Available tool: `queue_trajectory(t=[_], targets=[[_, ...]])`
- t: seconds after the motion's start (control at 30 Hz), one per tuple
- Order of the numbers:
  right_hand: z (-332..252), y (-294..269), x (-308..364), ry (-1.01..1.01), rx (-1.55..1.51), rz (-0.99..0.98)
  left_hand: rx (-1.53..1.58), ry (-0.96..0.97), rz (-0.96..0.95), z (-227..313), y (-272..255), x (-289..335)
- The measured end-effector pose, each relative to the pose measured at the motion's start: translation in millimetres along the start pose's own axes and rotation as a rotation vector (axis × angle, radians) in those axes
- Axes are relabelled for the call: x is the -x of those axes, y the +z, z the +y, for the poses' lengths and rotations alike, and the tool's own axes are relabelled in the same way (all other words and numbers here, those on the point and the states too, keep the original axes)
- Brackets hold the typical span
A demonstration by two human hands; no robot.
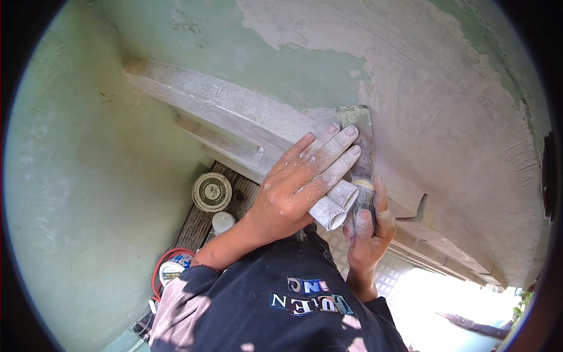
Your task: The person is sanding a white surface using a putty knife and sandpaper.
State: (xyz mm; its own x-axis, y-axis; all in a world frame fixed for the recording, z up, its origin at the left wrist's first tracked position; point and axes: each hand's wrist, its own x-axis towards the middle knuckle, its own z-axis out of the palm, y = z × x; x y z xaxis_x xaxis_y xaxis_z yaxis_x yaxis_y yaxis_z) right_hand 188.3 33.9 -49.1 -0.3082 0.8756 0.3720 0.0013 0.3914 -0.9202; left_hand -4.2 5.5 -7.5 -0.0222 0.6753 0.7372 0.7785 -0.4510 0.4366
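Scraper (364, 141) points straight away from us, its handle (364, 204) gripped in our right hand (368, 243); our left hand (293, 186), fingers a bit spread, holds rolled paper (329, 211) just left.

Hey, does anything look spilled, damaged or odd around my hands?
No spill stands out. The wall looks patchy: its pale coating ends raggedly against a green area. Your left hand looks odd too, its fingers dusted powdery white.
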Motion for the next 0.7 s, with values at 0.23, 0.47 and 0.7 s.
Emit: queue_trajectory(t=[0.23,0.47,0.7], targets=[[-25,3,-9,0.202,-0.198,0.022,0.032,0.026,0.065,1,1,-12],[-37,0,-13,0.249,-0.291,-0.036,0.003,0.015,0.064,1,0,-10],[-25,-3,-5,0.221,-0.251,-0.033,-0.009,-0.023,0.049,10,-1,-6]])
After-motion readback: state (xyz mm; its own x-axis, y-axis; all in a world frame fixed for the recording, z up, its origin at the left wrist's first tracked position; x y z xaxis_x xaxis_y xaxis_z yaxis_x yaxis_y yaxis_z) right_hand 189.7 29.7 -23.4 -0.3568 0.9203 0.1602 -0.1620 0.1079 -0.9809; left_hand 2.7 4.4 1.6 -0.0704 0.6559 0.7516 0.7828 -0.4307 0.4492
